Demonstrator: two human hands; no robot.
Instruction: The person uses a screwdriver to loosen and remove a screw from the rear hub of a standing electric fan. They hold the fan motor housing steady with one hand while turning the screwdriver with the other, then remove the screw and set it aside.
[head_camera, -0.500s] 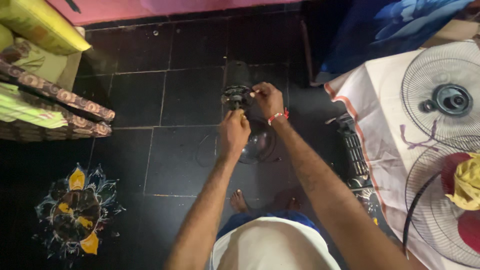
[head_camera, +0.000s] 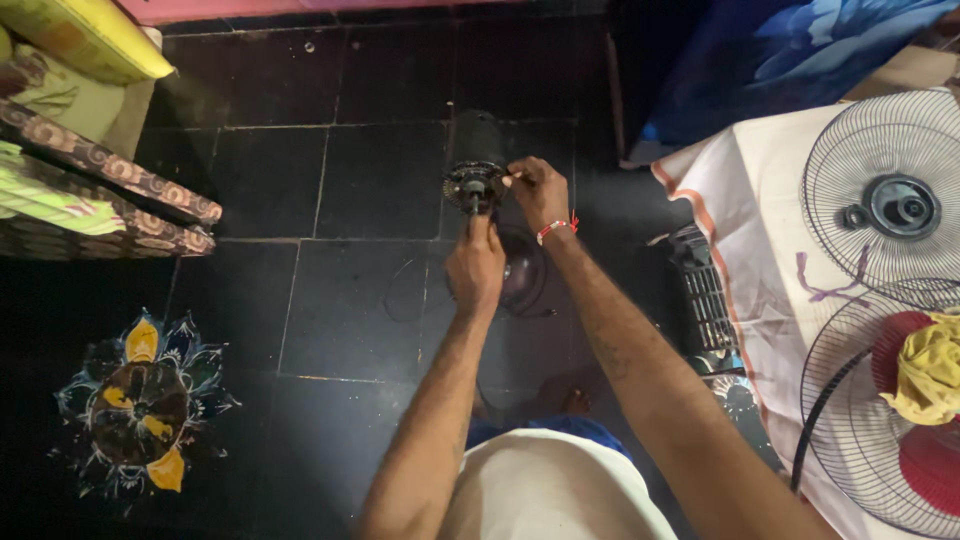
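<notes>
Fan motor (head_camera: 474, 165) — left hand (head_camera: 476, 262) has dropped lower; right hand (head_camera: 536, 192) stays.

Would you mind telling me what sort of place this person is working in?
Probably a room in a home: a dark tiled floor with a painted flower design, patterned cushions, and fan grilles laid on a cloth.

Dark fan motor (head_camera: 474, 165), seemingly upright, shaft end facing up, above black floor

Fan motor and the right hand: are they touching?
Touching. The head view shows the right hand with fingertips on the rim of the fan motor.
</notes>
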